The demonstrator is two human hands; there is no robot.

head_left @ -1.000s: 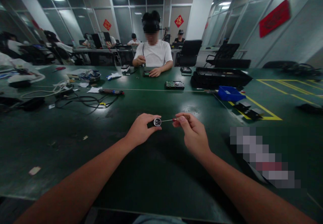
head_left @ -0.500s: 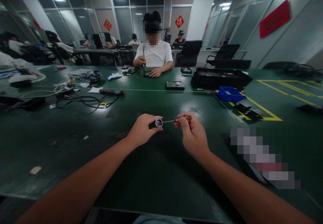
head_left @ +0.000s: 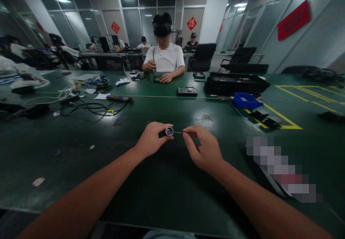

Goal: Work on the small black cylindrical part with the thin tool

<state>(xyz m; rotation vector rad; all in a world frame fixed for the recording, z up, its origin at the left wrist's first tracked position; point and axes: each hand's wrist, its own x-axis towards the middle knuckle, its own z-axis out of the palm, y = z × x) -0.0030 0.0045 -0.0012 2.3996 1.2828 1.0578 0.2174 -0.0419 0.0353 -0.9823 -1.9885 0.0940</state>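
My left hand (head_left: 151, 138) is closed around a small round silver part (head_left: 169, 131), pinching it between thumb and fingers above the green table (head_left: 113, 167). My right hand (head_left: 205, 149) grips a thin screwdriver (head_left: 181, 132) by its handle. Its metal shaft points left and its tip meets the round part. Both hands hover near the middle of the table, close together.
A person in a white shirt (head_left: 165, 57) works across the table. A hard drive (head_left: 187, 91) lies mid-table, a blue bin (head_left: 245, 100) and a black tray (head_left: 237, 82) at right. Cables (head_left: 88, 107) and clutter sit at left. Small black parts (head_left: 265, 120) lie near the yellow lines.
My right hand has rolled over the screwdriver handle, hiding most of it, and shifted slightly down. The left hand and round part have barely moved.
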